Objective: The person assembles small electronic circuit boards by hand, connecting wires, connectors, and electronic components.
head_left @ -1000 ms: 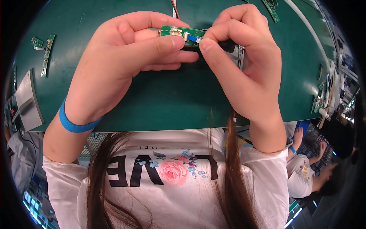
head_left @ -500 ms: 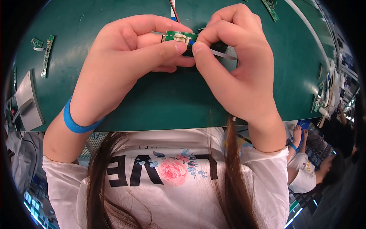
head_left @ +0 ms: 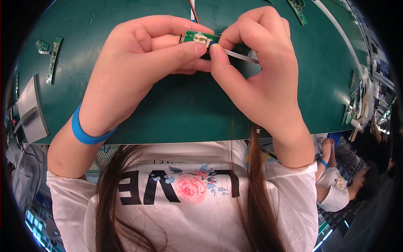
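Note:
Between the thumb and fingers of my left hand (head_left: 147,52) is a small green circuit board (head_left: 192,35) with a cream connector (head_left: 200,38) on its upper face. My right hand (head_left: 262,63) pinches the blue-tipped end of a white flat ribbon cable (head_left: 241,56) at the board's right edge, beside the connector. From that pinch the cable runs right, under my right palm. Whether its end sits inside a socket is hidden by my fingertips. A blue band circles my left wrist.
Small circuit boards lie on the green table (head_left: 180,109): one at left (head_left: 53,61), one at far right top (head_left: 298,11), several along the right rim. A metal plate (head_left: 32,111) rests at the left edge. Red and black wires (head_left: 193,10) lie beyond my hands. Another person (head_left: 336,185) sits at right.
The board has tilted slightly and shifted a little up and to the right. My right thumb has moved slightly left and up, still pinching the cable end.

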